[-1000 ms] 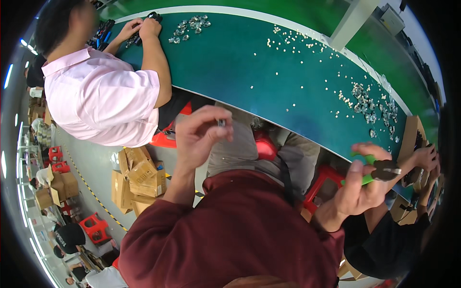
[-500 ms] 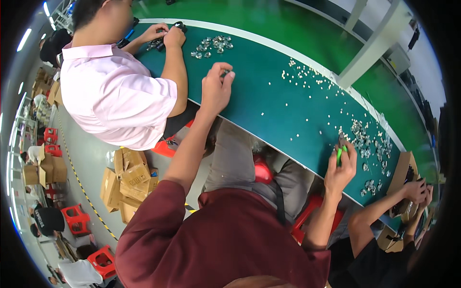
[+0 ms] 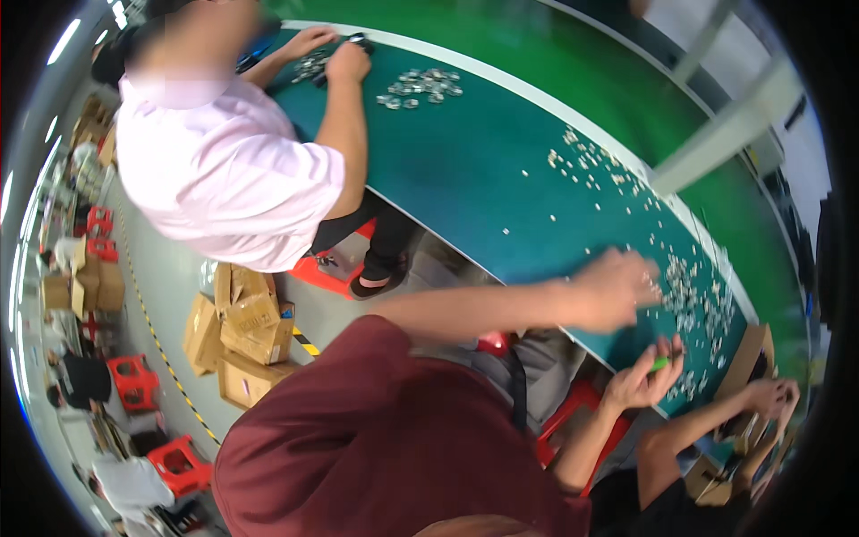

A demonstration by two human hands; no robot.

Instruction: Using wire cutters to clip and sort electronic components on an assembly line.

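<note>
Green-handled pliers [image 3: 660,363] are in the right hand [image 3: 639,382], fingers curled round them; at their eleven o'clock I see the left hand [image 3: 611,290] over the green worktable [image 3: 456,166], so blurred that I cannot tell whether its fingers grasp anything; clear pieces [image 3: 685,307] lie scattered at the pliers' one o'clock

Your left hand [image 3: 616,291] is motion-blurred above the green table [image 3: 447,179], so you can't tell whether its fingertips pinch anything. Your right hand [image 3: 637,385], by the table's near edge, hides most of the green-handled tool [image 3: 660,363]. The clear pieces [image 3: 684,300] on the table's right part smear together; the pale bits [image 3: 570,137] toward its far edge are too small to identify. On the table's near side, the lower picture edge cuts off your maroon shirt [image 3: 385,430].
</note>
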